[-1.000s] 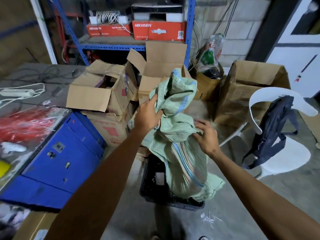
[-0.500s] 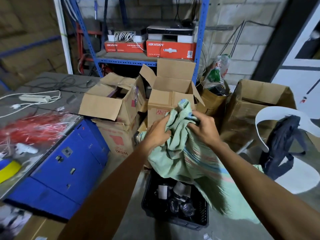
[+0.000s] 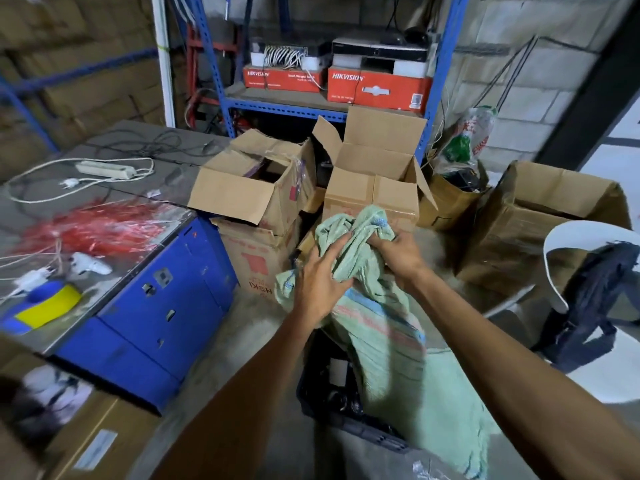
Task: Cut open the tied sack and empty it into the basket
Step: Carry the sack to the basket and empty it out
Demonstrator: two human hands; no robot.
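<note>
A limp green woven sack (image 3: 391,344) with faint red and blue stripes hangs over a black plastic basket (image 3: 349,424) on the floor and covers much of it. My left hand (image 3: 320,289) grips the bunched cloth from the left. My right hand (image 3: 398,256) holds the crumpled top of the sack just beside it. The sack's lower end drapes down past the basket's right side. Dark small items show inside the basket below the cloth.
A blue metal cabinet (image 3: 162,306) with a grey top stands at the left, carrying red strands (image 3: 100,226) and a power strip (image 3: 105,169). Open cardboard boxes (image 3: 372,181) crowd behind the basket. A white chair with a dark bag (image 3: 592,299) is at the right.
The sack has come down from held high to bunched low over the basket. Both hands have closed in on its top, and my view has shifted lower and to the left.
</note>
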